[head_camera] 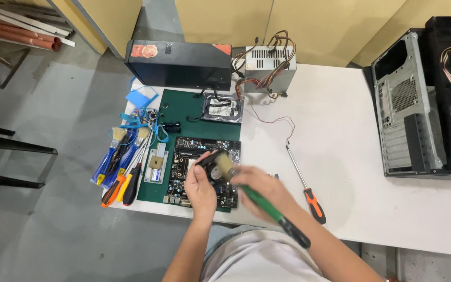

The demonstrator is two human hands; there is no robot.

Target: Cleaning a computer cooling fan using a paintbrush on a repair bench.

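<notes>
Head view shows the left hand (200, 188) gripping a small black fan (212, 164) while the right hand (259, 189) clasps a green-handled brush (267, 206) above the motherboard (184, 156) near the tabletop's (351, 136) front edge, where a loose grip could drop the fan onto the board.

Green mat (191, 107), white table (351, 156), orange-handled screwdriver (305, 188).

Right hand (263, 189) motion-blurred, grip on green-handled brush (267, 208) unclear. Fan (212, 166) half hidden behind left hand (200, 189) and brush bristles. Motherboard (200, 156) lower part covered by both hands. Open computer case (428, 99) cut off at right edge. Copper pipes (19, 28) cropped top left. Small parts by blue straps (143, 116) too tiny to identify.
</notes>
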